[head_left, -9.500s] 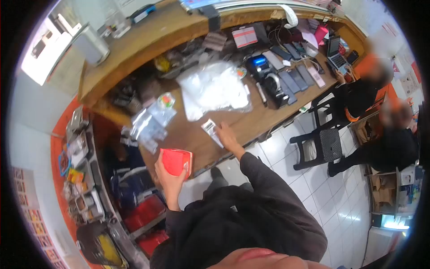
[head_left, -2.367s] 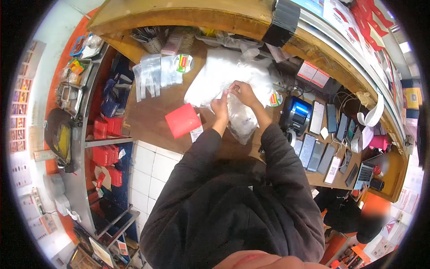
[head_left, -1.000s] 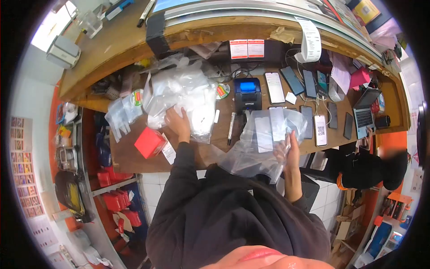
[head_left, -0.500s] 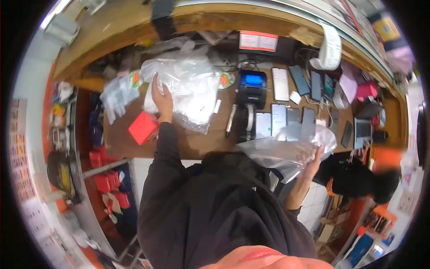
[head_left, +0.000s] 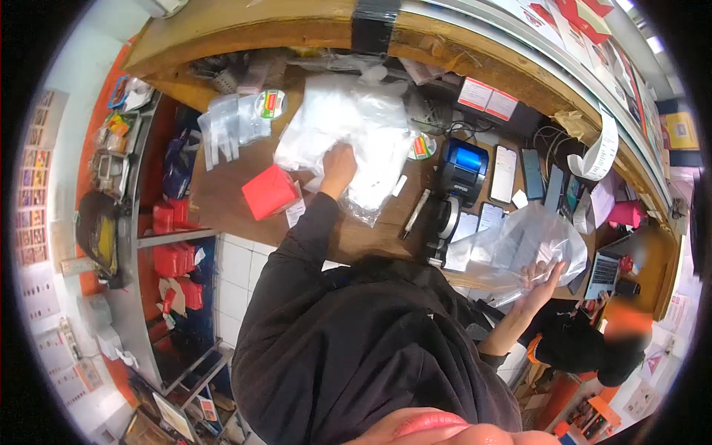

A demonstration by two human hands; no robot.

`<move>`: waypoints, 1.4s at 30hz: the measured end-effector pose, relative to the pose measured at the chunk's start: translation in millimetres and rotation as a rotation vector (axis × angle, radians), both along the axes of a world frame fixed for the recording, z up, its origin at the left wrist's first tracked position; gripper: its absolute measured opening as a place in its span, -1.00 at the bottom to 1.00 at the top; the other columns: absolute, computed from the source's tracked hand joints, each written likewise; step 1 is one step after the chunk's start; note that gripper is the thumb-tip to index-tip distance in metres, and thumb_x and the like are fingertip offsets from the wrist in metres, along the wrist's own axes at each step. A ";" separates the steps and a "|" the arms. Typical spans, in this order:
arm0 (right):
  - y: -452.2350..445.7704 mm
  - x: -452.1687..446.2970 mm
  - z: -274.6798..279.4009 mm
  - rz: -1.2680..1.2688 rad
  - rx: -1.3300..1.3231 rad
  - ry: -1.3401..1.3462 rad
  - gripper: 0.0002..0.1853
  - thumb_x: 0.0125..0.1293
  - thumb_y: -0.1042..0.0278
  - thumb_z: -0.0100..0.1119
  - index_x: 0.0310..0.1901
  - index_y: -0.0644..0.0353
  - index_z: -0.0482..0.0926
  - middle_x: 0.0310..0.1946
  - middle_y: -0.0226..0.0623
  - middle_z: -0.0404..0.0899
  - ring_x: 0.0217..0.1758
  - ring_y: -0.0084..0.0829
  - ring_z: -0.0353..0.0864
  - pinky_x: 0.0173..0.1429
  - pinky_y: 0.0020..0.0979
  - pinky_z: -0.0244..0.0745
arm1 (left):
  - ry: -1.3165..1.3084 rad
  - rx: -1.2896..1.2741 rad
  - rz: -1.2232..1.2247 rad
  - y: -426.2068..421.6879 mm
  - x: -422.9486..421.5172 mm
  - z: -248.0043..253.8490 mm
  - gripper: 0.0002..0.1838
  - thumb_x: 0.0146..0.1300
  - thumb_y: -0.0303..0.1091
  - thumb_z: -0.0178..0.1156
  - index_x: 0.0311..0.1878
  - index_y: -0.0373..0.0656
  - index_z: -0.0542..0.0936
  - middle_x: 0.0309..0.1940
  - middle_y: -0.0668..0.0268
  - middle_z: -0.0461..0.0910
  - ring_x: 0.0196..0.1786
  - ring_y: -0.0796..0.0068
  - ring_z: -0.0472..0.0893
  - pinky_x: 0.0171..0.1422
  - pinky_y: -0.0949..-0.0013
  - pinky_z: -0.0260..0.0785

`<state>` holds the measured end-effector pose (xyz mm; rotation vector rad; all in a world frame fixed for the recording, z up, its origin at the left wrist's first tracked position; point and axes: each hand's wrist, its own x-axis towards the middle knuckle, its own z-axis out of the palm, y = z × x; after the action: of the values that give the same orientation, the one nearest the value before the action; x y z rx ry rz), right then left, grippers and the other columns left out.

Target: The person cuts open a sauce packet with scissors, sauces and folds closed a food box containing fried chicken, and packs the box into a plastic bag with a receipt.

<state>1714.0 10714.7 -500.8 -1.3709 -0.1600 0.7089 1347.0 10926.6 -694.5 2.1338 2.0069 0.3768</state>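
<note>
A pile of clear plastic bags [head_left: 374,126] lies on the brown table [head_left: 230,193]. My left hand [head_left: 340,170] is on the front of this pile, its fingers curled into the plastic. Just left of that wrist sits a red box [head_left: 270,193], with a white paper partly under it. At the table's front right, my right hand [head_left: 538,285] holds a large clear plastic bag [head_left: 530,237]. Its fingers show partly through the film, and the bag spreads over several phones.
A blue-topped printer [head_left: 466,172] stands mid-table beside a tape dispenser [head_left: 443,226] and a pen [head_left: 417,213]. Phones [head_left: 503,174] and cables lie to the right. Small clear bags [head_left: 233,126] lie at the left. Another person [head_left: 586,341] is at the right, near a laptop [head_left: 603,274].
My left hand has gone from spread on the plastic pile to curled into it. My right hand has raised the clear bag slightly, and the view has turned.
</note>
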 end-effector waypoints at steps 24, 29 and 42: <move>-26.8 9.8 -2.0 -0.254 -0.229 -0.115 -0.28 0.28 -0.24 0.00 0.26 0.21 0.26 0.10 -0.30 0.36 0.02 -0.37 0.44 -0.09 -0.41 0.42 | 0.168 0.545 0.008 81.1 27.0 -70.5 -0.62 0.02 -0.35 0.03 -0.05 -0.24 0.52 -0.19 0.08 0.57 -0.01 0.04 0.51 0.05 0.02 0.30; -20.3 12.9 -28.7 -0.073 -0.049 -0.227 -0.52 0.37 0.00 -0.01 0.05 0.30 0.43 -0.06 -0.21 0.48 -0.08 -0.42 0.48 -0.04 -0.37 0.42 | 0.005 0.147 -0.262 103.2 10.0 -71.5 -0.57 0.08 -0.32 0.02 0.04 -0.27 0.49 -0.09 0.06 0.54 0.06 0.01 0.47 0.16 0.01 0.27; -49.8 13.9 -12.0 -0.013 0.182 0.101 -0.66 0.33 0.11 0.04 0.00 0.14 0.42 -0.23 -0.38 0.48 -0.18 -0.45 0.54 -0.22 -0.42 0.48 | -0.275 0.221 -0.266 66.5 -34.5 -27.7 -0.71 0.29 -0.36 -0.08 -0.07 -0.33 0.53 -0.03 -0.02 0.52 0.08 0.03 0.47 0.20 0.17 0.28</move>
<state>1727.9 10664.8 -512.9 -1.1590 -0.1328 0.7331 1312.5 10993.1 -722.2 2.2880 1.5717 0.8285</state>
